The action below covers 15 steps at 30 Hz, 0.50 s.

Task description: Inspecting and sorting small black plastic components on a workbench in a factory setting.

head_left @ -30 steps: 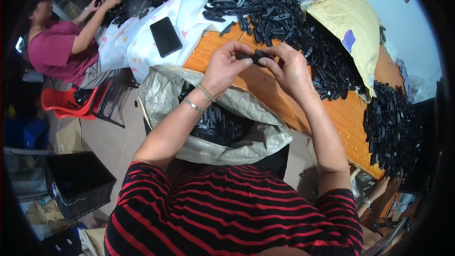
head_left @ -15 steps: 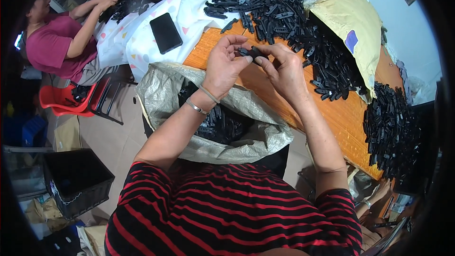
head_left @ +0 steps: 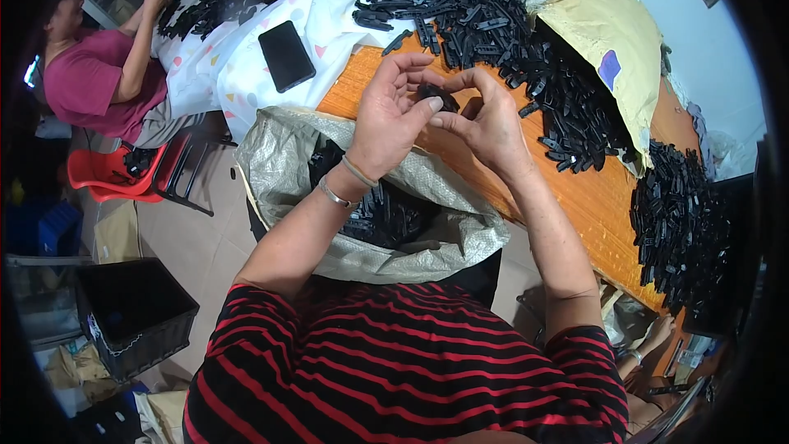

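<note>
Between my two hands is a small black plastic part (head_left: 440, 97), held up over the near edge of the wooden table (head_left: 341, 99). My left hand (head_left: 394, 111) is closed around one side of it, thumb on top. From the other side, my right hand (head_left: 485, 119) pinches at it with thumb and forefinger. Fingers hide much of its shape. Below my left wrist, a woven sack (head_left: 271, 148) gapes, with more black parts (head_left: 382, 218) inside. Beyond my hands lies a pile of long, narrow black plastic parts (head_left: 477, 25).
A black phone (head_left: 287, 57) rests on a patterned white sheet (head_left: 222, 57). A yellow paper sack (head_left: 625, 16) spills parts at the right. Another heap (head_left: 678, 226) lies at the table's right end. Nearby are a co-worker (head_left: 99, 70), a red chair (head_left: 115, 173) and a black crate (head_left: 136, 321).
My fingers have turned the black part and closed further around it, the hands staying nearly in place. The co-worker's hands at the left have lifted from the heap.
</note>
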Tool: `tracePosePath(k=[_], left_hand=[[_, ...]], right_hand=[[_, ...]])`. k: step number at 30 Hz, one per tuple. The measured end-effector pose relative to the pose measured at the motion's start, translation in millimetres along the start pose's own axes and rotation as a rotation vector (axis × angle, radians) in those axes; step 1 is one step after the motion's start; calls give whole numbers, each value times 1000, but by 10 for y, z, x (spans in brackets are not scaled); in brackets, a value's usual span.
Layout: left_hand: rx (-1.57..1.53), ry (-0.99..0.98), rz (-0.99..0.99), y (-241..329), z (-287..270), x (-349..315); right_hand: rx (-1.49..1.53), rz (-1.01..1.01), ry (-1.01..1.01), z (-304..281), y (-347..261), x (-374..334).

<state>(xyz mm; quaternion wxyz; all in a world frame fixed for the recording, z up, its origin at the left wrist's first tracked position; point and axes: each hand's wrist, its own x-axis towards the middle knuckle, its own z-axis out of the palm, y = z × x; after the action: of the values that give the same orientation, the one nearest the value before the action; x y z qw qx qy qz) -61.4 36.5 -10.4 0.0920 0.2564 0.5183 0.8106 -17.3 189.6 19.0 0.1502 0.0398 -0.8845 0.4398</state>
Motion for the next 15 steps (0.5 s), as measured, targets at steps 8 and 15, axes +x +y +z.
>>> tracePosePath(k=[8,15], left_hand=[[47,-82,-5,98,-37,-42],[14,-32,31,95,-33,-63]], right_hand=[[-140,-105,-52,67,172,-61],[-112,-167,78,187,166,-67]])
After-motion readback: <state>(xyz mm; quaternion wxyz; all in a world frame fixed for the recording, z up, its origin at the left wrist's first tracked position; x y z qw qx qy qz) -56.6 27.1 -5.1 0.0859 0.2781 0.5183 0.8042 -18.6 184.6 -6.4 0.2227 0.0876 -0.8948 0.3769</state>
